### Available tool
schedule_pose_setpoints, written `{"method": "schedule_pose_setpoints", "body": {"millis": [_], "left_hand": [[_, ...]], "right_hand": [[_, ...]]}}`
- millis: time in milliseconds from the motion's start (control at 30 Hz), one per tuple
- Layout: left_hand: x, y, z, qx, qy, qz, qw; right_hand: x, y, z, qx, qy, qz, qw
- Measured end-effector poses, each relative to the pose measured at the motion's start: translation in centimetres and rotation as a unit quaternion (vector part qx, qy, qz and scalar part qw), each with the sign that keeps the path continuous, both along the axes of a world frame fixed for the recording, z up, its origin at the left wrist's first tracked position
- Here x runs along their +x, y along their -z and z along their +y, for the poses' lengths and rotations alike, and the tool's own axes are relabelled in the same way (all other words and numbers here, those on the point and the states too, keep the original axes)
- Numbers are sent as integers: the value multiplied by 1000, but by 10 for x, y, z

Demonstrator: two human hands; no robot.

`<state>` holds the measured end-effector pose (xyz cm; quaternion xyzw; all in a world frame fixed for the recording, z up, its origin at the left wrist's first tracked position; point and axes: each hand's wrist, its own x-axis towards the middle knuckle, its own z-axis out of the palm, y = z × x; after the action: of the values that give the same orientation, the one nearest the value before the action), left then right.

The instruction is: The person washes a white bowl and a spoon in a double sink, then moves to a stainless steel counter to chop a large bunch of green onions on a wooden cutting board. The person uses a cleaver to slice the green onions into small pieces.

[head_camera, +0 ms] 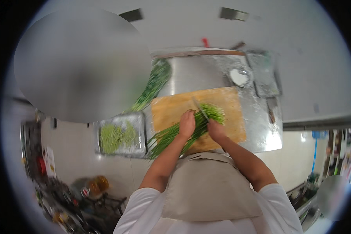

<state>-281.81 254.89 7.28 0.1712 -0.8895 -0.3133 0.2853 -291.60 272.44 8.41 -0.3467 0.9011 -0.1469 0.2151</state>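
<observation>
A bundle of long green stalks, which look like garlic chives (pixel 171 135), lies across a wooden cutting board (pixel 172 106). My left hand (pixel 187 124) presses on the bundle and holds it against the board. In my right hand (pixel 216 129) is the handle of a kitchen knife (pixel 201 109), its blade slanting across the stalks just right of my left fingers. Chopped green pieces (pixel 215 112) are heaped on the blade's right side. The uncut ends fan out past the board's lower left edge, partly hidden by my left forearm.
A metal tray (pixel 140 149) with pale green shreds (pixel 117 137) sits left of the board. More leafy greens (pixel 156 79) lie behind it on the steel table (pixel 193 70). At the right are a bowl of white powder (pixel 239 76), a dusty tray (pixel 263 76) and a scraper-like tool (pixel 271 112).
</observation>
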Motion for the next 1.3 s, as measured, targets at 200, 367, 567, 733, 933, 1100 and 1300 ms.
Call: {"method": "schedule_pose_setpoints", "body": {"millis": [200,367,567,733,933,1100,1300], "left_hand": [[65,-12,5,-14,-97,-47,994],[100,-11,30,-38,-91,-146,984],[106,14,37,-61,-120,-163,977],[109,19,42,-86,-132,-185,970],[110,11,48,-111,-148,-203,962],[112,-7,46,-18,-204,-96,974],[222,-16,-4,53,-594,-19,803]], "right_hand": [[3,-18,-1,-24,-11,27,999],[-1,-25,3,-32,-33,11,999],[7,-29,-4,-5,-52,38,998],[-3,-16,0,7,-70,14,997],[-7,-18,2,-16,-94,20,995],[-9,-19,4,2,-105,16,994],[-14,-13,7,-7,-93,10,996]]}}
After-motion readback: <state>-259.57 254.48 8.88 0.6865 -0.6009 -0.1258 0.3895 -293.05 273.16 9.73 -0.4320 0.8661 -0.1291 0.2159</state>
